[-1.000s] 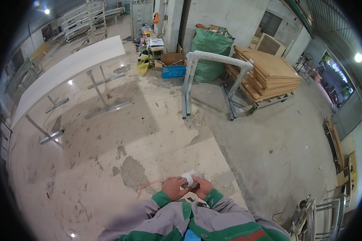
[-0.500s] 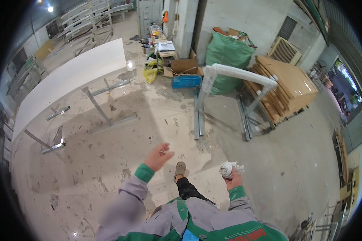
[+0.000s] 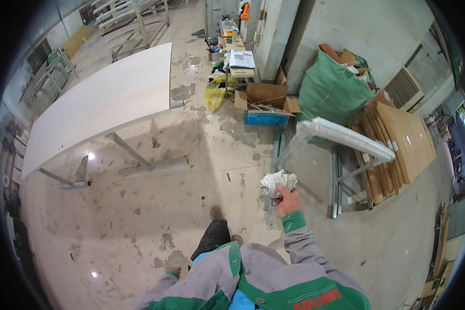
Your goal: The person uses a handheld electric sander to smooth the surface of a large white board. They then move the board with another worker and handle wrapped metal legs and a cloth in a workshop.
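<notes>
My right hand is closed on a crumpled white rag, held out in front of me. Just beyond the rag, a metal frame wrapped in clear plastic stands on the floor on grey metal feet. My left hand hangs low beside my body, small and partly hidden by my sleeve, so its fingers cannot be made out. Over on the left is a long white tabletop on metal legs.
A cardboard box with thin sticks in it sits near a yellow plastic bag. Behind the wrapped frame are a bulging green sack and stacked brown cardboard sheets. Scuffed concrete floor lies around my feet.
My right hand has moved forward with the rag, closer to the wrapped frame. The left hand has dropped back toward my side. I have stepped ahead, and the view has shifted.
</notes>
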Motion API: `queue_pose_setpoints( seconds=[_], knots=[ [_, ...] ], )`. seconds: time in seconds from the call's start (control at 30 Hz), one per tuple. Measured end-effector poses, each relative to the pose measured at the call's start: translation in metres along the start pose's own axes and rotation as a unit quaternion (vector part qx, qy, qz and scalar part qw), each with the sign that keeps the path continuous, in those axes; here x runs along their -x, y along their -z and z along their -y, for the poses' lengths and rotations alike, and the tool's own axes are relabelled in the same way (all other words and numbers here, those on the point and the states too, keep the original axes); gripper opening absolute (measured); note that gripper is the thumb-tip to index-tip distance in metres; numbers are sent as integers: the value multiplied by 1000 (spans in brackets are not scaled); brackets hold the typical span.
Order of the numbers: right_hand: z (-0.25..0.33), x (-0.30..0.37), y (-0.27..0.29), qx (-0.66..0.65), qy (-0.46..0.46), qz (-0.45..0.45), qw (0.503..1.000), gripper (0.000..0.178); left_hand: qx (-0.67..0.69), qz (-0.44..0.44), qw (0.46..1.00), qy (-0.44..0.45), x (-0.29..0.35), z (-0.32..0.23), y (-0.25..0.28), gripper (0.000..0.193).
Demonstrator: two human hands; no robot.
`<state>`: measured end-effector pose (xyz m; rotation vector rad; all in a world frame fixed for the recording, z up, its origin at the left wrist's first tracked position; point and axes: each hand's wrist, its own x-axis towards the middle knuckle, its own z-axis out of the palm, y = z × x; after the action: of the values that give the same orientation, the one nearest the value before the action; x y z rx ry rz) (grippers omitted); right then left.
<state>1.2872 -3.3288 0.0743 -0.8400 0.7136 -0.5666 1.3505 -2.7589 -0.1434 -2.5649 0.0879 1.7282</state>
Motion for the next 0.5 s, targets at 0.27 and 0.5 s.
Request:
queue_pose_setpoints(
  seconds=[0.27,0.5],
  knots=[
    [-23,-218,-93,1,-114,-19,993,40,166,48,985,0,-91,-100,106,50],
    [-9,-362,-163,109,-163,-35,980,40,303,-210,916,-159,-197,-286,422,67]
  ],
)
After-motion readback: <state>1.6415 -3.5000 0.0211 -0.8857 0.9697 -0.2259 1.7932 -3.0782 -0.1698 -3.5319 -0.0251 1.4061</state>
